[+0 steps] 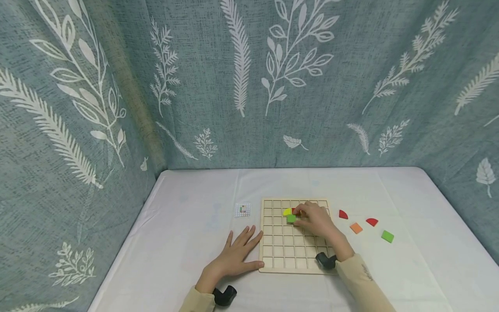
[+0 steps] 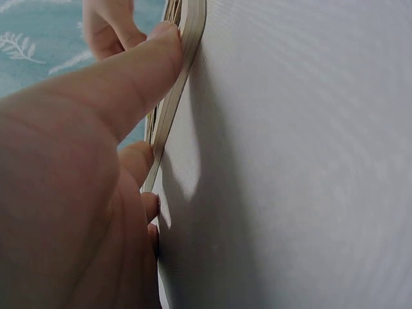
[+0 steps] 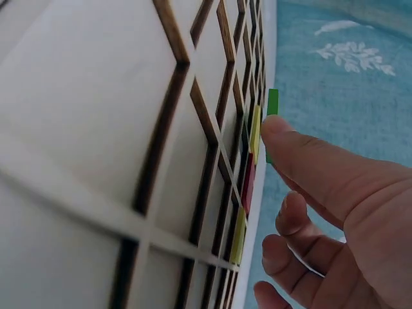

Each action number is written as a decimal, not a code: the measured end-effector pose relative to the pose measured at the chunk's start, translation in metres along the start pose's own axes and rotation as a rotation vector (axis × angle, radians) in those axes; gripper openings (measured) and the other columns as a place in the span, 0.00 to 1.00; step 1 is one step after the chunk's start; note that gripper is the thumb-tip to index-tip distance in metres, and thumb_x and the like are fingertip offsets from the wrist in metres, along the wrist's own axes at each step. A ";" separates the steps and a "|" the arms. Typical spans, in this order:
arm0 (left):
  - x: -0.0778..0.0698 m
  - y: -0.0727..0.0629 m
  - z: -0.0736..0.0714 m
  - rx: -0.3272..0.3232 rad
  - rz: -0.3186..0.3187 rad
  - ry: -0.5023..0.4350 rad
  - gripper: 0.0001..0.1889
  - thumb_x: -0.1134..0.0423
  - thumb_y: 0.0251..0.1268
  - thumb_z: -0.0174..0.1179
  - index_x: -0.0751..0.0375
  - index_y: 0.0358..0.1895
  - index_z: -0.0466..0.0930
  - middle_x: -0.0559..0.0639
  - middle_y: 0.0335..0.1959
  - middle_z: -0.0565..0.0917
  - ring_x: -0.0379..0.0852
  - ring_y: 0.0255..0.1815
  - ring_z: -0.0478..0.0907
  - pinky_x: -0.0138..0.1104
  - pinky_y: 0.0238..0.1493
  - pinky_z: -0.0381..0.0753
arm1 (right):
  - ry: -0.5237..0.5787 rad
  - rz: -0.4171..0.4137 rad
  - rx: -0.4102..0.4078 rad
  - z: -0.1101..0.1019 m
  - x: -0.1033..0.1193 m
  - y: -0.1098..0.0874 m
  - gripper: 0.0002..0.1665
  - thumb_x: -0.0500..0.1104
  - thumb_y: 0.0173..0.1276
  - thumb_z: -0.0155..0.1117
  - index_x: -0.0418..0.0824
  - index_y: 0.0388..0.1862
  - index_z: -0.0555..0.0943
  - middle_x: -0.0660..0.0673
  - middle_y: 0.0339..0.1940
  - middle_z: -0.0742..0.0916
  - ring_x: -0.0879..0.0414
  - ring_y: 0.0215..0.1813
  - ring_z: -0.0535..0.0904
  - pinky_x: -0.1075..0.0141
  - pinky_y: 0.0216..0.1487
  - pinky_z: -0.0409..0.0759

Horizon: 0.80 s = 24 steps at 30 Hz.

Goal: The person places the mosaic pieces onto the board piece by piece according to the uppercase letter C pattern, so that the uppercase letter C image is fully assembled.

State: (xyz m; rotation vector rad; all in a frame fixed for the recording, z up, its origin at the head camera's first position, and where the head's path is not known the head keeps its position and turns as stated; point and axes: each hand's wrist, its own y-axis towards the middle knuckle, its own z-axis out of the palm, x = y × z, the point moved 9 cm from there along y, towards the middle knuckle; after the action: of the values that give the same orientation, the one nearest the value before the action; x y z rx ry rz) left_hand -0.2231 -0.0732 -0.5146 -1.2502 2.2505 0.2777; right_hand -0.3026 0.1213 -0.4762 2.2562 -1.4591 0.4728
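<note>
Green square tile (image 1: pixel 291 219) over wooden grid board (image 1: pixel 278 251)

The left hand (image 1: pixel 235 255), fingers spread, touches the board's left edge; above it, the right hand (image 1: pixel 317 220) pinches the tile. Right of it, four loose tiles (image 1: pixel 356 228).

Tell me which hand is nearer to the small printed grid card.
Left. The left hand lies just short of the printed grid card; the right hand is farther off, over the wooden grid board to the card's right.

Green tile (image 1: pixel 291 219) in right fingers (image 1: pixel 305 207)
</note>
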 end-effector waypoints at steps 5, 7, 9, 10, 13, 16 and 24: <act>0.000 -0.001 0.000 -0.007 0.009 -0.017 0.41 0.39 0.59 0.55 0.53 0.72 0.53 0.59 0.74 0.50 0.58 0.75 0.41 0.63 0.67 0.29 | -0.009 -0.016 -0.003 0.004 0.005 0.003 0.12 0.46 0.56 0.70 0.45 0.38 0.82 0.53 0.27 0.76 0.60 0.30 0.67 0.63 0.33 0.63; 0.000 -0.001 0.000 -0.004 0.005 -0.010 0.41 0.39 0.59 0.54 0.52 0.73 0.52 0.58 0.74 0.50 0.58 0.75 0.41 0.62 0.67 0.29 | -0.016 -0.031 -0.011 0.006 0.007 0.004 0.13 0.46 0.55 0.71 0.45 0.38 0.82 0.53 0.26 0.76 0.60 0.29 0.66 0.63 0.33 0.63; 0.000 -0.001 0.000 0.000 0.002 0.006 0.41 0.39 0.60 0.54 0.52 0.73 0.52 0.57 0.74 0.50 0.57 0.75 0.41 0.62 0.68 0.29 | -0.026 -0.040 -0.014 0.007 0.008 0.005 0.13 0.46 0.55 0.71 0.45 0.38 0.82 0.54 0.26 0.75 0.60 0.29 0.66 0.62 0.33 0.63; -0.001 -0.001 0.000 0.001 0.001 0.009 0.41 0.38 0.60 0.54 0.52 0.73 0.52 0.57 0.74 0.50 0.57 0.75 0.41 0.62 0.68 0.30 | -0.033 -0.043 -0.014 0.008 0.008 0.005 0.13 0.47 0.55 0.71 0.45 0.38 0.82 0.54 0.25 0.75 0.60 0.29 0.65 0.62 0.33 0.63; -0.001 -0.001 0.000 0.006 -0.003 0.022 0.41 0.39 0.60 0.54 0.52 0.73 0.52 0.57 0.74 0.49 0.57 0.75 0.41 0.62 0.68 0.31 | -0.052 -0.043 -0.008 0.010 0.008 0.006 0.14 0.47 0.54 0.71 0.46 0.39 0.82 0.54 0.25 0.74 0.60 0.29 0.64 0.63 0.33 0.61; 0.000 0.000 0.000 0.013 -0.013 0.030 0.41 0.39 0.60 0.54 0.51 0.73 0.51 0.56 0.75 0.49 0.56 0.75 0.41 0.62 0.68 0.30 | -0.057 -0.039 -0.003 0.011 0.008 0.007 0.14 0.47 0.54 0.72 0.46 0.38 0.82 0.54 0.25 0.74 0.60 0.29 0.64 0.64 0.32 0.60; 0.000 -0.001 -0.001 0.016 -0.023 0.015 0.41 0.39 0.60 0.54 0.51 0.73 0.52 0.55 0.75 0.49 0.56 0.75 0.40 0.62 0.68 0.30 | -0.051 -0.035 -0.008 0.011 0.008 0.006 0.13 0.47 0.54 0.72 0.46 0.38 0.82 0.54 0.25 0.74 0.60 0.28 0.65 0.66 0.31 0.60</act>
State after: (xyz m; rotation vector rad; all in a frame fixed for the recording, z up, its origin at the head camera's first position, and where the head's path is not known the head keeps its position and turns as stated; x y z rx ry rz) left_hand -0.2230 -0.0742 -0.5137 -1.2729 2.2456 0.2413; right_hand -0.3047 0.1069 -0.4807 2.2990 -1.4404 0.4006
